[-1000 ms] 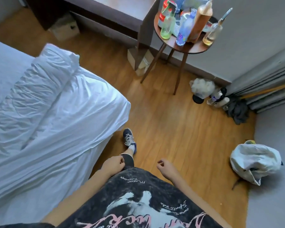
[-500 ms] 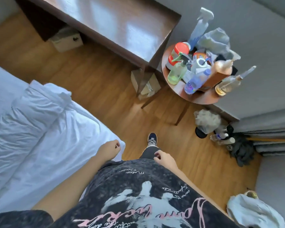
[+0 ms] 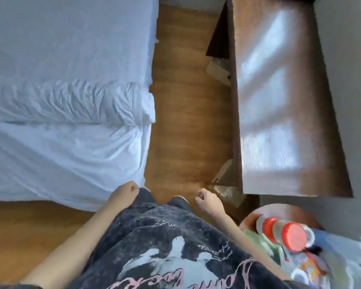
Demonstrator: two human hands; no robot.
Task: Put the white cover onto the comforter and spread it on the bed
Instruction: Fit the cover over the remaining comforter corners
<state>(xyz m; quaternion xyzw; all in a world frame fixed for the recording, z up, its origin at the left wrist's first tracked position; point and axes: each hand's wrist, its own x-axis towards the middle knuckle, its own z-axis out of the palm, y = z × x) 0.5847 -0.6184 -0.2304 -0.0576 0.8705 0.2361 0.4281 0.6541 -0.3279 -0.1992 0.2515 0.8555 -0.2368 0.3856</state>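
Observation:
The bed (image 3: 67,34) fills the left of the view, its sheet white. The white covered comforter (image 3: 67,147) lies spread over the near part of the bed, with a folded, wrinkled band (image 3: 71,101) across it. My left hand (image 3: 124,192) hangs at the comforter's near corner, fingers loosely curled, holding nothing. My right hand (image 3: 208,202) hangs over the floor to the right, also loosely curled and holding nothing. Neither hand touches the bedding.
A strip of wooden floor (image 3: 186,113) runs between the bed and a dark brown desk (image 3: 279,101). Cardboard boxes (image 3: 219,71) sit under the desk. A round side table (image 3: 279,213) with red-capped bottles (image 3: 292,236) stands at lower right.
The view has swung left and I have stepped along the bed's side. The desk now stands on my right and the side table has dropped to the lower right. Both hands stay hanging.

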